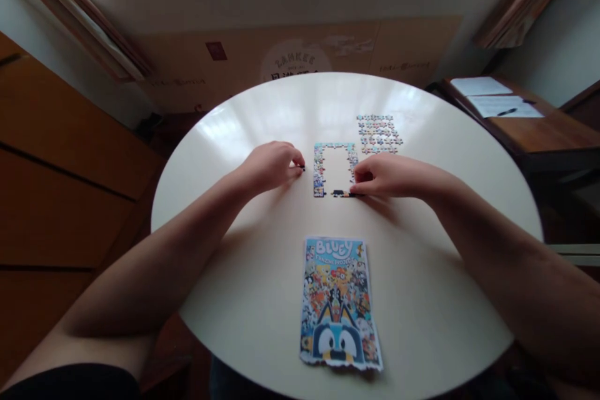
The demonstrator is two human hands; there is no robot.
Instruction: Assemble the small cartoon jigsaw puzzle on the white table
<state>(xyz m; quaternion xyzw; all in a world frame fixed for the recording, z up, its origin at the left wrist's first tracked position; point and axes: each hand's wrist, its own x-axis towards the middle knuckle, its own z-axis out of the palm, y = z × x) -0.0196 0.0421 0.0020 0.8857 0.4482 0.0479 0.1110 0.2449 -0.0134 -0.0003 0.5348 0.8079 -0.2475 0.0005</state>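
Note:
My left hand is just left of the puzzle border, pinching a small dark puzzle piece between thumb and fingertips. The puzzle border is a rectangular frame of joined pieces around bare tabletop, with a small gap in its bottom edge near the left corner. At its lower right corner, my right hand has thumb and fingers closed on a dark puzzle piece, mostly hidden by the fingertips. Loose puzzle pieces lie in rows beyond my right hand. Nearer to me lies a picture sheet headed "Bluey", its bottom edge torn.
Everything rests on a round white table. To the right stands a brown wooden desk with papers and a dark pen. Wooden cabinet doors are on the left, and a cardboard panel lines the wall behind.

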